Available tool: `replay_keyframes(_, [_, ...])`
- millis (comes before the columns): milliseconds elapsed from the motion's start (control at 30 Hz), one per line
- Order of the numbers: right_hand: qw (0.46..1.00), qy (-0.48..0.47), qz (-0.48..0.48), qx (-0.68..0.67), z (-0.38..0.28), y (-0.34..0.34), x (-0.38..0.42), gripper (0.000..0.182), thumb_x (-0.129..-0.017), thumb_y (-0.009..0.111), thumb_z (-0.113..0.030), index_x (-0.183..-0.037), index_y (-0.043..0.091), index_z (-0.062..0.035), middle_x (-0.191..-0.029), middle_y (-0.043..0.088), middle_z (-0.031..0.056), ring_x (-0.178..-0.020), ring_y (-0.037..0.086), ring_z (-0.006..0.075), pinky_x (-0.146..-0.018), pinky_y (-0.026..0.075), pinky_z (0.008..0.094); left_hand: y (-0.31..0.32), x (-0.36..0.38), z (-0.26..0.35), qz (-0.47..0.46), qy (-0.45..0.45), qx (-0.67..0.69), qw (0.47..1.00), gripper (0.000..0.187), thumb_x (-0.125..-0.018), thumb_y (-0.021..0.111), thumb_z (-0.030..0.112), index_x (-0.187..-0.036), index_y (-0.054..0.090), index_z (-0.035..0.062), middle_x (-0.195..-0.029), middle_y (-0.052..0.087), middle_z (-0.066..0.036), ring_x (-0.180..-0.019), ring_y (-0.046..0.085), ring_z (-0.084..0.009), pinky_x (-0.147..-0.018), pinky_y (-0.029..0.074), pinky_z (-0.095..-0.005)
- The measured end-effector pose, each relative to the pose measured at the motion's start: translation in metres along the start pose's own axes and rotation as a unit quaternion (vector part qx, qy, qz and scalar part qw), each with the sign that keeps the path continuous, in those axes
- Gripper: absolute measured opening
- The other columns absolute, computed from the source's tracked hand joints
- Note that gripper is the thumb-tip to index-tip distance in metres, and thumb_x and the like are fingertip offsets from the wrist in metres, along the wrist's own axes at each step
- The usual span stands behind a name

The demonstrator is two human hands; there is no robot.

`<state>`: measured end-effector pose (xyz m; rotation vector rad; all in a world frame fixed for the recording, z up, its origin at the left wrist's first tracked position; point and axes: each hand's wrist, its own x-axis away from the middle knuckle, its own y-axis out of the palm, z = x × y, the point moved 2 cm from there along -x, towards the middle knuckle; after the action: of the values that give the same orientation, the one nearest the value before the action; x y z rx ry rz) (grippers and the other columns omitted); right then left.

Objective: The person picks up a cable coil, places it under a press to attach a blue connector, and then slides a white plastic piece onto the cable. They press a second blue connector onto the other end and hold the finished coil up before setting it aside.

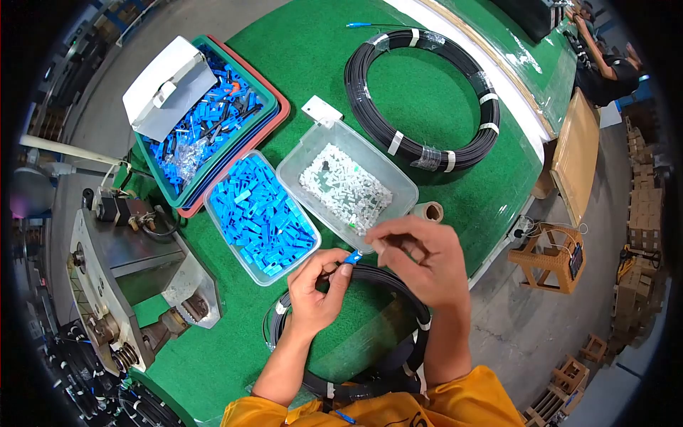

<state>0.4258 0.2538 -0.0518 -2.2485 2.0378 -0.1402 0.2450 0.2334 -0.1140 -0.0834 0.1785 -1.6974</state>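
Between the thumb and fingers of my left hand [319, 290] is a small blue cable connector [353, 257], its pale tip pointing up and right. Just right of that tip, my right hand [425, 262] has its thumb and forefinger closed together; whatever they hold is too small to make out. Below both hands lies a coil of black cable [425, 313], partly hidden by my hands and forearms. Beyond my right fingertips stands a clear bin [406, 191] of small white pieces [345, 186]. To its left, another clear tub [213, 208] holds many blue connector parts [260, 213].
A larger black cable coil [491, 107] with white ties lies at the back right. Stacked trays [274, 107] carry blue parts and a white box [167, 92]. A metal press [135, 263] stands left. A cardboard tube [432, 211] sits beside the bin. Another person [608, 71] is far right.
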Motion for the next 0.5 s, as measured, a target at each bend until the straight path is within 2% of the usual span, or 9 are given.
replay_keyframes(33, [0.99, 0.045, 0.032, -0.127, 0.005, 0.004, 0.009, 0.025, -0.087, 0.062, 0.007, -0.111, 0.063, 0.0066, -0.098, 0.07, 0.0119, -0.082, 0.067, 0.0113, -0.072, 0.056, 0.0246, 0.002, 0.0, -0.001, -0.001, 0.0, 0.0, 1.0, 0.014, -0.087, 0.067, -0.003, -0.101, 0.066, -0.0026, -0.077, 0.062, -0.002, -0.061, 0.049, -0.0051, -0.055, 0.039, -0.0201])
replay_keyframes(67, [0.987, 0.047, 0.032, -0.149, 0.006, 0.008, 0.014, 0.022, -0.09, 0.06, 0.006, -0.112, 0.063, 0.006, -0.104, 0.07, 0.0112, -0.09, 0.066, 0.0127, -0.077, 0.056, 0.0241, 0.004, 0.001, -0.001, 0.008, 0.01, 0.023, 1.0, 0.014, -0.087, 0.067, -0.003, -0.102, 0.066, -0.0027, -0.077, 0.064, -0.002, -0.063, 0.051, -0.0046, -0.056, 0.04, -0.0194])
replay_keyframes(167, [0.977, 0.037, 0.086, -0.193, 0.016, 0.021, 0.024, 0.021, -0.091, 0.06, 0.006, -0.112, 0.063, 0.0064, -0.105, 0.07, 0.0123, -0.09, 0.067, 0.0126, -0.077, 0.056, 0.0242, 0.003, 0.003, -0.004, 0.015, 0.025, 0.04, 0.999, 0.015, -0.088, 0.066, -0.002, -0.103, 0.065, -0.0029, -0.08, 0.067, -0.003, -0.066, 0.054, -0.004, -0.057, 0.041, -0.0185])
replay_keyframes(233, [0.981, 0.019, 0.078, -0.179, 0.023, 0.024, 0.029, 0.021, -0.092, 0.059, 0.006, -0.112, 0.063, 0.0069, -0.106, 0.069, 0.0131, -0.09, 0.066, 0.0122, -0.076, 0.056, 0.0241, 0.002, 0.004, -0.005, 0.012, 0.029, 0.031, 0.999, 0.015, -0.088, 0.066, -0.002, -0.103, 0.065, -0.0031, -0.083, 0.068, -0.004, -0.068, 0.056, -0.0039, -0.058, 0.042, -0.0182])
replay_keyframes(333, [0.975, 0.015, 0.093, -0.202, 0.023, 0.028, 0.029, 0.02, -0.092, 0.06, 0.005, -0.112, 0.063, 0.0066, -0.102, 0.07, 0.0123, -0.086, 0.067, 0.0116, -0.073, 0.055, 0.0232, 0.001, 0.004, -0.005, 0.018, 0.03, 0.04, 0.999, 0.015, -0.088, 0.067, -0.002, -0.103, 0.066, -0.0031, -0.083, 0.068, -0.004, -0.067, 0.055, -0.0041, -0.057, 0.042, -0.0186])
replay_keyframes(500, [0.979, 0.021, 0.098, -0.178, 0.023, 0.03, 0.025, 0.018, -0.092, 0.063, 0.001, -0.11, 0.065, 0.0043, -0.086, 0.071, 0.008, -0.072, 0.067, 0.0091, -0.059, 0.049, 0.0192, 0.001, 0.005, -0.006, 0.022, 0.047, 0.029, 0.998, 0.016, -0.088, 0.068, -0.001, -0.104, 0.066, -0.0028, -0.084, 0.068, -0.005, -0.065, 0.054, -0.0047, -0.057, 0.042, -0.0189])
